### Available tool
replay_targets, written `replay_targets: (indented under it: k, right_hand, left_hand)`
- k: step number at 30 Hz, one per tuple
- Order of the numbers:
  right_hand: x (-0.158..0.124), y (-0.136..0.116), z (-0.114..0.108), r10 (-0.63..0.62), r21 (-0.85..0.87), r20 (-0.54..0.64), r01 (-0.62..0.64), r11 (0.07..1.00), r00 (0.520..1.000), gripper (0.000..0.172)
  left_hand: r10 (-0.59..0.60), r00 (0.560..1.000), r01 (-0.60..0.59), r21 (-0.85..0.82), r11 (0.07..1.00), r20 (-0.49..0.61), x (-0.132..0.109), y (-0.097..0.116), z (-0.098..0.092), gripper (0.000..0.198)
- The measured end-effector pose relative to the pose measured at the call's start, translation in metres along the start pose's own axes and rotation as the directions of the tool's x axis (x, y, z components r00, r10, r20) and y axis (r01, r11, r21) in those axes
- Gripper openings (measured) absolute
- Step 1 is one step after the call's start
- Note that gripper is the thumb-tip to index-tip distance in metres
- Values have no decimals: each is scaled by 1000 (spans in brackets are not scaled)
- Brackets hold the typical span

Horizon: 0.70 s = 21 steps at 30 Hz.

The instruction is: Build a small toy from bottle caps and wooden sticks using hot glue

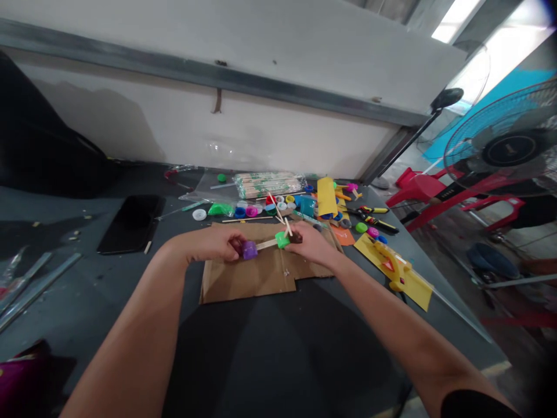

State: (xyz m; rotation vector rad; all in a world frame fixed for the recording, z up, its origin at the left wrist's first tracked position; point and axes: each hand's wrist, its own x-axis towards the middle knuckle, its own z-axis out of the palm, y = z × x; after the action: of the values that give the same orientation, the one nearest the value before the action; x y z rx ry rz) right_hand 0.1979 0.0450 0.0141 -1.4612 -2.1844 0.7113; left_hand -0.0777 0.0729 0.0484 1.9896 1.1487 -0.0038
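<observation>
At the far left of your counter lies a flat black slab, with a white cap just right of it. Your left hand is closed on the left end of a stick, its fingers pinched right beside the purple cap that sits on that end. The stick runs rightward, held just above the cardboard, to a green cap. Your right hand is closed on that end, touching the green cap; what else its fingers cover I cannot tell. Behind your hands, a clear bag of sticks lies near the wall, with a row of loose coloured caps in front of it. Further right are a yellow card, black-and-yellow pliers and a yellow sheet at the counter's edge. Beyond the counter stand red chairs and a fan.
</observation>
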Motion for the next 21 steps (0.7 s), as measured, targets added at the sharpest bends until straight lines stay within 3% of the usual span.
replay_targets:
  k: [3, 6, 9, 13, 15, 17, 20, 21]
  right_hand:
    - [8, 4, -9, 11, -7, 40, -11, 1000, 999, 30]
    - [12, 7, -13, 35, -3, 49, -35, 999, 998, 28]
    - [10, 7, -13, 54, 24, 46, -55, 998, 997, 30]
    - [-3, 10, -16, 128, 94, -14, -126, 987, 992, 48]
    - [-15, 10, -18, 188, 108, -76, -179, 978, 979, 50]
    - [-27, 6, -18, 211, 101, -131, -199, 975, 969, 39]
    - [-47, -14, -8, 146, 102, -115, -135, 986, 983, 14]
    - [-53, -23, -2, 94, 92, -80, -87, 992, 992, 15]
  left_hand:
    - [1, 992, 10, -88, 996, 125, 2, 4, 2, 33]
    - [28, 983, 3, -171, 985, 181, 4, 7, 4, 31]
    - [40, 981, -3, -191, 982, 190, 6, 4, 5, 34]
    - [52, 985, -23, -178, 984, 163, 2, -5, -1, 39]
    - [21, 995, -2, -199, 980, 95, -2, -8, -7, 41]
    - [-67, 997, 56, -220, 974, -43, -9, -7, -15, 37]
    - [-190, 947, 134, -219, 966, -258, -22, 10, -22, 19]
    - [-195, 940, 136, -218, 966, -279, -26, 21, -22, 18]
